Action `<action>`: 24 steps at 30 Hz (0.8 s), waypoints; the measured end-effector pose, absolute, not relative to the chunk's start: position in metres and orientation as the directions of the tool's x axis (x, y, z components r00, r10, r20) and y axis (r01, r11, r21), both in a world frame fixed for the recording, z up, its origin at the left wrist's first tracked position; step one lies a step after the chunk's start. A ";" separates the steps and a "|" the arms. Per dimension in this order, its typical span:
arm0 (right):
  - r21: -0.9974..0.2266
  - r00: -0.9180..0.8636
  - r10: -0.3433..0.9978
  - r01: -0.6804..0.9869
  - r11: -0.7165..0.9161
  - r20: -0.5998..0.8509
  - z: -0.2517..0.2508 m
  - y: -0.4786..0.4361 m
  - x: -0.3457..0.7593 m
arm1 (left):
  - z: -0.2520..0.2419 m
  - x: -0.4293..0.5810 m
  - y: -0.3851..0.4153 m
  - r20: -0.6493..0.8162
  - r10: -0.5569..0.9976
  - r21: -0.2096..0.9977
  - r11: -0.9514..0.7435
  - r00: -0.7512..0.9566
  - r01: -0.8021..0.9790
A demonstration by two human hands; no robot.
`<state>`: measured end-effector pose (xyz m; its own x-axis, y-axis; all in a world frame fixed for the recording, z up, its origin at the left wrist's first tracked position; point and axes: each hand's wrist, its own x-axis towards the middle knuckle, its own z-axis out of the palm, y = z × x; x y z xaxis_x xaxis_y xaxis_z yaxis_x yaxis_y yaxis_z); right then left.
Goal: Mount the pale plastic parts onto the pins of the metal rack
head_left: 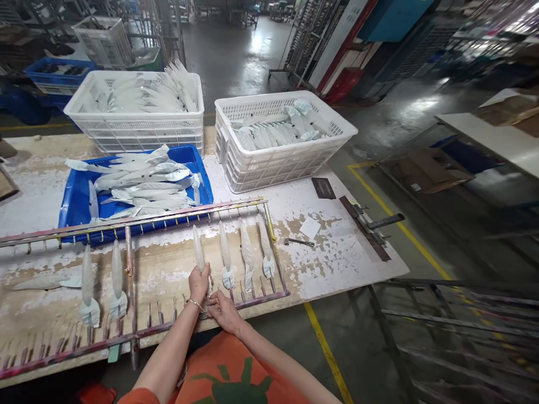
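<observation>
A metal rack frame (135,223) with rows of small pegs lies on the worn white table (337,247). Several pale, translucent fish-shaped pieces hang on it. My left hand (199,283) is closed round the lower end of one such fish-shaped piece (197,249), holding it upright at the rack's near bar. My right hand (224,310) rests beside it on the near bar, fingers curled at the pegs; what they pinch is hidden. Three more pieces (246,255) sit to the right, two (101,280) to the left.
A blue tray (76,205) heaped with the same pieces lies behind the rack. Two white crates (138,132) (273,160) of pieces stand further back. A wrench (298,242), a paper scrap and a metal clamp bar (366,227) lie right. Another rack (463,336) stands beyond the table's edge.
</observation>
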<state>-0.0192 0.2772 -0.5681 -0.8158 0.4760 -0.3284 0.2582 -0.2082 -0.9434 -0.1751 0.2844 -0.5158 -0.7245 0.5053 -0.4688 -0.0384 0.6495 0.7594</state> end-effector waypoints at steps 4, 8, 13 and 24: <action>-0.939 -0.812 0.472 0.274 -0.208 -0.342 -0.564 0.278 -0.019 | -0.515 -0.178 0.284 -0.447 0.534 0.758 0.652 -0.718 0.014; -0.945 -0.819 0.474 0.258 -0.200 -0.324 -0.566 0.278 -0.019 | -0.516 -0.180 0.284 -0.447 0.563 0.745 0.665 -0.695 0.059; -0.932 -0.807 0.476 0.351 -0.088 -0.349 -0.570 0.276 -0.021 | -0.510 -0.178 0.284 -0.429 0.608 0.739 0.661 -0.668 0.127; -0.862 -0.783 0.473 0.499 0.092 -0.403 -0.574 0.276 -0.022 | -0.343 -0.409 0.303 -0.013 0.590 0.525 0.691 -0.807 0.497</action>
<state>-0.0219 0.2756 -0.5745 -0.7832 0.4733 -0.4033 0.4991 0.0918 -0.8616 -0.4091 0.3032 -0.3431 -0.8074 0.5899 -0.0129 0.4967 0.6913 0.5248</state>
